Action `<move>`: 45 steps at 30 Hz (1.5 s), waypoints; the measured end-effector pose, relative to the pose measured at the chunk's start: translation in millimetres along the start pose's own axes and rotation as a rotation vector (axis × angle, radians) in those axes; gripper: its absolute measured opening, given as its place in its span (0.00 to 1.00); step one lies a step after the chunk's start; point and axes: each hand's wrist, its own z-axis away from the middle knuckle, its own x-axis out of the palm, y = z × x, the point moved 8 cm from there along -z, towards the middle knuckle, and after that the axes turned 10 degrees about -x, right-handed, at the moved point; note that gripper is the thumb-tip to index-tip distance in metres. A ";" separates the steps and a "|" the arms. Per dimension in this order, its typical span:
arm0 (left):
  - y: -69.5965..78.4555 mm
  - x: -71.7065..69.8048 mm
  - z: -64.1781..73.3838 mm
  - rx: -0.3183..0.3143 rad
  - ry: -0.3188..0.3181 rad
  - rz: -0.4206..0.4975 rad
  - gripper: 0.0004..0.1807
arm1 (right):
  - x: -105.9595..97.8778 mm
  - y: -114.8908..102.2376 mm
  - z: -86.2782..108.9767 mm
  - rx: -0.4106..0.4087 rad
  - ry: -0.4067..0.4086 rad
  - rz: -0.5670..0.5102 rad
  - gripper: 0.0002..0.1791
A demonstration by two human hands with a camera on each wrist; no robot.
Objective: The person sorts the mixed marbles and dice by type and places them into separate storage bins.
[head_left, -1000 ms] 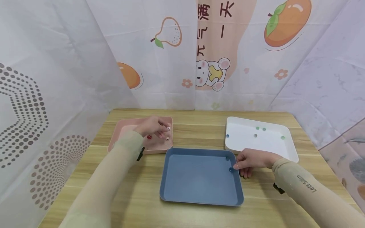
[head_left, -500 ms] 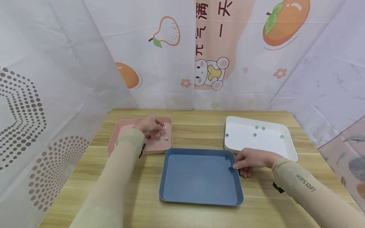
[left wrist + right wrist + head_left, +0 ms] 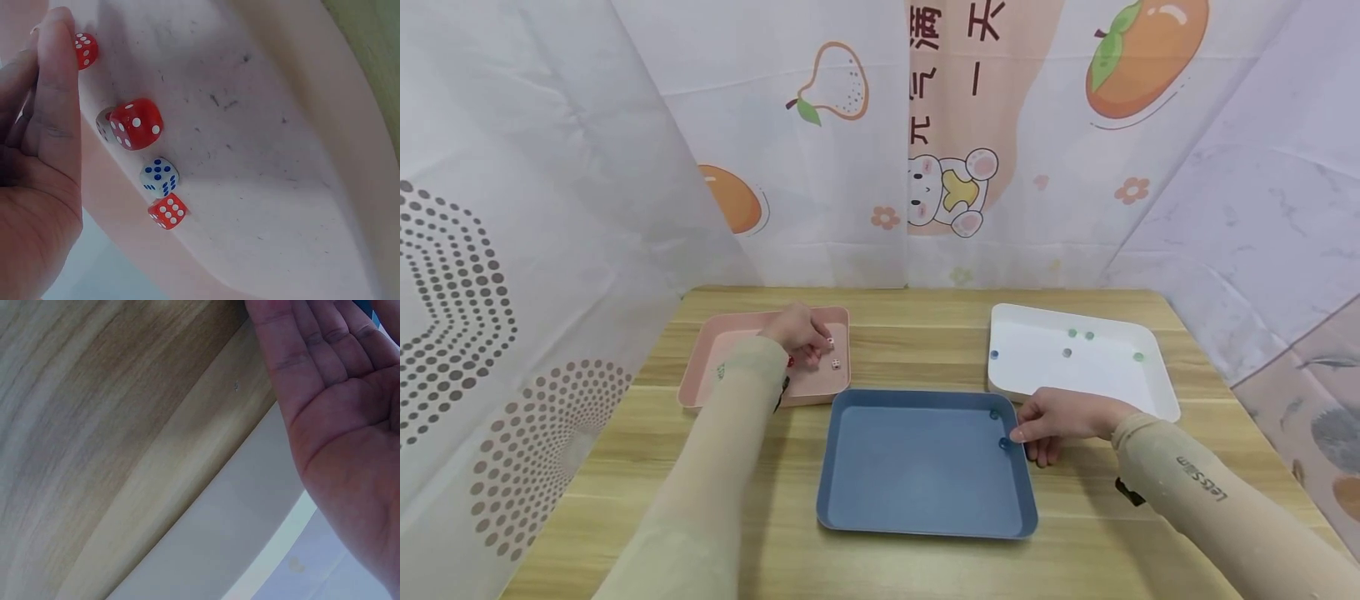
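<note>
My left hand (image 3: 797, 327) reaches into the pink tray (image 3: 700, 367), pinching a white die (image 3: 831, 342) at its fingertips. A second white die (image 3: 836, 364) lies close by, and part of a red die (image 3: 790, 362) shows beside the hand. In the left wrist view, a large red die (image 3: 137, 125), a white die with blue pips (image 3: 159, 177) and a small red die (image 3: 167, 211) lie near the palm; the pinched die is hidden there. My right hand (image 3: 1063, 417) grips the right rim of the blue tray (image 3: 925, 533), thumb inside, beside a dark blue glass bead (image 3: 1004, 443).
Behind my right hand stands a white tray (image 3: 1037, 321) holding several glass beads, among them a green bead (image 3: 1138, 357) and a blue bead (image 3: 994, 355). Another bead (image 3: 994, 414) sits in the blue tray's far right corner. Curtains (image 3: 820, 208) enclose the wooden table (image 3: 775, 542).
My left hand has drawn a white die left, then slightly nearer, inside the pink tray. The right hand stays on the blue tray's rim. The head view has shifted slightly.
</note>
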 end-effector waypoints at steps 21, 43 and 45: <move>-0.1 -2.8 4.9 -0.012 0.006 -0.021 0.19 | 1.0 -4.6 1.1 -0.006 0.010 0.013 0.14; -35.7 31.7 126.2 0.086 -0.066 0.139 0.16 | -14.1 -13.5 36.8 -0.098 0.388 0.090 0.22; -44.6 36.6 133.0 0.072 -0.086 0.135 0.18 | -11.5 -14.6 39.8 -0.097 0.410 0.080 0.22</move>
